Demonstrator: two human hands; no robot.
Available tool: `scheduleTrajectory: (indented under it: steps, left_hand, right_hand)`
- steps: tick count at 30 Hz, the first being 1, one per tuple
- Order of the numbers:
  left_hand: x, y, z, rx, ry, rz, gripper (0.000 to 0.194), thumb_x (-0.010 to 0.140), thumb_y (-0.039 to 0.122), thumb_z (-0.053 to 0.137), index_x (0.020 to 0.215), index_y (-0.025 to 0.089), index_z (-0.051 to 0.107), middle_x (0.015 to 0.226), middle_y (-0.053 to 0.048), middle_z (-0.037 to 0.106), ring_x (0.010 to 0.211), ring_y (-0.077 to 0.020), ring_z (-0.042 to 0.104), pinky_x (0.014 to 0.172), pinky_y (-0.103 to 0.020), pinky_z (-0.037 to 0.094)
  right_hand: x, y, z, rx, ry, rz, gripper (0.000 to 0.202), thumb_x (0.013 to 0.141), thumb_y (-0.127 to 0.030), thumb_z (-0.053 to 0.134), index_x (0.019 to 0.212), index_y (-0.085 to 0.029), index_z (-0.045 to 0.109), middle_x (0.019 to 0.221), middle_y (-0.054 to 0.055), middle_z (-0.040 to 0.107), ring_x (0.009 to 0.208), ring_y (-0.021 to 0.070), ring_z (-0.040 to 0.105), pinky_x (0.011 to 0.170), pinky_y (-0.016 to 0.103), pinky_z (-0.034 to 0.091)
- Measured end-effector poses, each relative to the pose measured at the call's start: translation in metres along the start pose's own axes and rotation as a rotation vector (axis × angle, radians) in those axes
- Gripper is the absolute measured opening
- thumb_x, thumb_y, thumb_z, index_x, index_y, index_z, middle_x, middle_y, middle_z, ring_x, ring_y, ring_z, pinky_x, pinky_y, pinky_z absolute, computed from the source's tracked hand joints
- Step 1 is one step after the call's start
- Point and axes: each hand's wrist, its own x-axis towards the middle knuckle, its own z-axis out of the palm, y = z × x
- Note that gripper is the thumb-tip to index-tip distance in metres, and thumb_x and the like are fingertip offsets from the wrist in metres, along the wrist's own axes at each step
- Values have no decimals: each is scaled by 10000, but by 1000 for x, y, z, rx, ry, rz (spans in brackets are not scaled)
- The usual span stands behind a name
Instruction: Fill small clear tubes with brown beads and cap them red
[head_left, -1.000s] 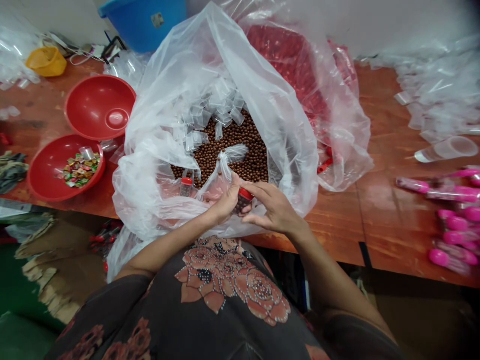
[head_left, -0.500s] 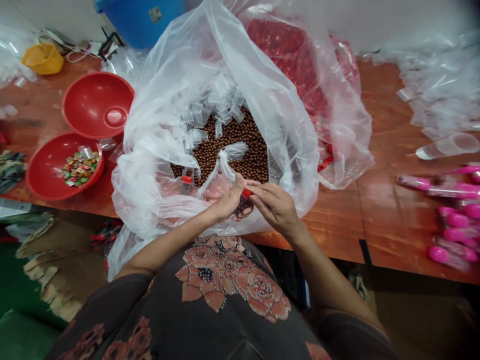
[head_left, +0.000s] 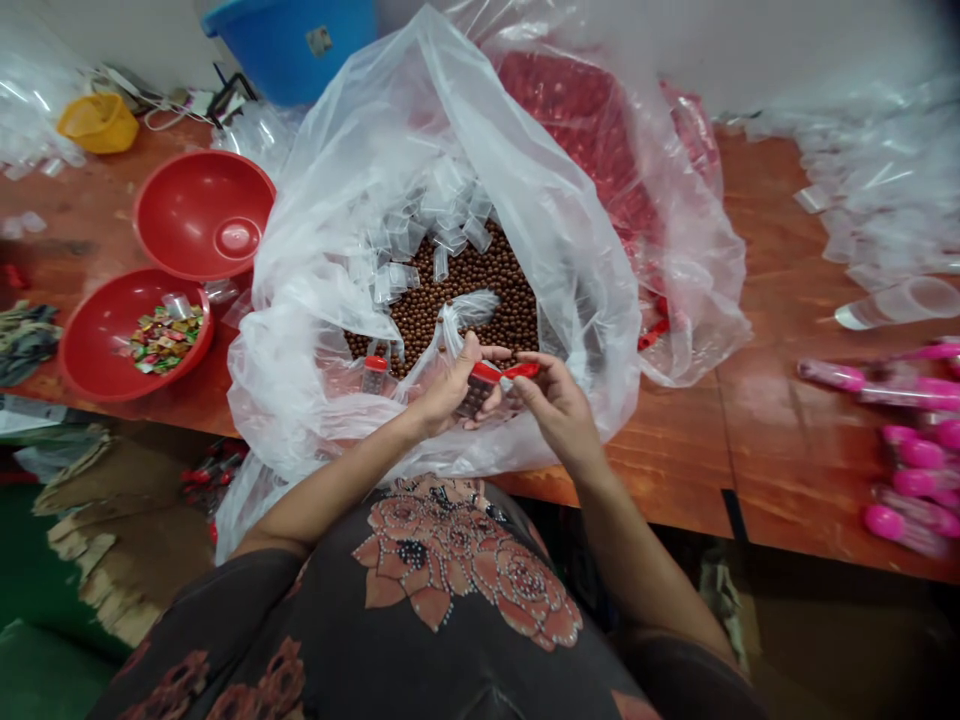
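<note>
My left hand (head_left: 448, 393) holds a small clear container (head_left: 474, 400) with brown balls inside and a red top, over the near edge of a big clear plastic bag (head_left: 292, 350). Between the thumb and fingers of my right hand (head_left: 559, 400) is a red piece (head_left: 523, 370), close beside the container's top. Many brown balls (head_left: 499, 285) lie in the bag, with clear empty containers (head_left: 442, 205) heaped on their far side. A red-capped container (head_left: 373, 375) rests on the plastic left of my hands.
Two red bowls (head_left: 191, 215) stand at the left, the nearer holding wrapped sweets (head_left: 166, 338). Behind are a yellow basket (head_left: 99, 124) and a blue tub (head_left: 292, 50). A bag of red items (head_left: 570, 120) lies behind right; pink-capped tubes (head_left: 911, 390) lie far right.
The fingers of my right hand have spread a little away from the container, and the red piece now shows between them. The container's red top has come into view. The whole view has shifted slightly.
</note>
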Motion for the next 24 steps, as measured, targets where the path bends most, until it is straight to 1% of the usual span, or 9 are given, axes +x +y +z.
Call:
scheduleTrajectory:
  steps: [2, 3, 5, 8, 11, 13, 15, 19, 24]
  left_hand:
    - [-1, 0, -3, -34, -26, -10, 562, 962, 573, 316, 1361, 190, 416, 484, 70, 442, 331, -76, 333, 341, -156, 235]
    - [-1, -1, -3, -43, -31, -18, 533, 962, 537, 336, 1363, 195, 416, 481, 73, 434, 329, -72, 320, 343, -153, 225]
    - [-1, -5, -3, -48, -33, -25, 547, 967, 555, 296, 1350, 190, 433, 474, 67, 431, 325, -73, 313, 342, -154, 221]
    - [2, -11, -1, -33, -13, -17, 722, 937, 703, 156, 1276, 164, 496, 470, 50, 439, 338, -89, 353, 344, -171, 262]
    - [4, -13, 1, -34, 29, 24, 824, 893, 773, 81, 1156, 155, 558, 486, 32, 460, 379, -101, 413, 374, -190, 324]
    - [4, -12, 1, -56, 42, 28, 815, 888, 783, 90, 1076, 158, 579, 496, 27, 463, 398, -99, 423, 395, -194, 336]
    - [4, -12, 1, -77, 46, -4, 780, 888, 788, 136, 975, 156, 586, 491, 28, 438, 398, -91, 407, 394, -189, 306]
    - [4, -13, 2, -116, 22, -46, 670, 911, 748, 238, 824, 159, 545, 473, 38, 383, 389, -71, 352, 388, -182, 238]
    - [2, -19, 2, -133, 66, -27, 462, 957, 560, 338, 908, 155, 554, 471, 56, 378, 406, -68, 329, 419, -182, 246]
  right_hand:
    - [3, 3, -1, 206, 73, 158, 280, 878, -443, 643, 1057, -228, 630, 856, 4, 693, 651, 110, 629, 595, 257, 558]
    - [4, 3, -1, 264, 99, 193, 261, 857, -438, 668, 1007, -226, 641, 828, -4, 692, 634, 107, 622, 581, 254, 551]
    - [5, 0, 0, 265, 140, 189, 248, 846, -429, 685, 1000, -235, 669, 872, 1, 712, 704, 125, 652, 647, 287, 572]
    - [3, -9, 4, 39, 55, 38, 282, 885, -448, 637, 1093, -265, 687, 1069, 31, 724, 935, 179, 678, 871, 402, 567]
    - [-2, -17, 8, -280, -92, -190, 511, 836, -489, 689, 1290, -276, 589, 1279, 69, 652, 1136, 243, 613, 995, 482, 500]
    - [-4, -19, 11, -450, -141, -301, 722, 782, -500, 744, 1403, -252, 471, 1347, 104, 600, 1181, 274, 577, 992, 491, 493]
    - [-4, -18, 13, -551, -146, -379, 801, 774, -501, 751, 1438, -222, 402, 1350, 132, 582, 1186, 288, 566, 974, 483, 497]
    - [-1, -12, 17, -645, -74, -538, 766, 793, -495, 728, 1413, -190, 396, 1273, 155, 608, 1143, 295, 582, 932, 471, 509]
    - [3, 2, 19, -739, -16, -746, 729, 806, -469, 703, 1391, -142, 416, 1168, 177, 640, 1063, 304, 605, 873, 468, 523]
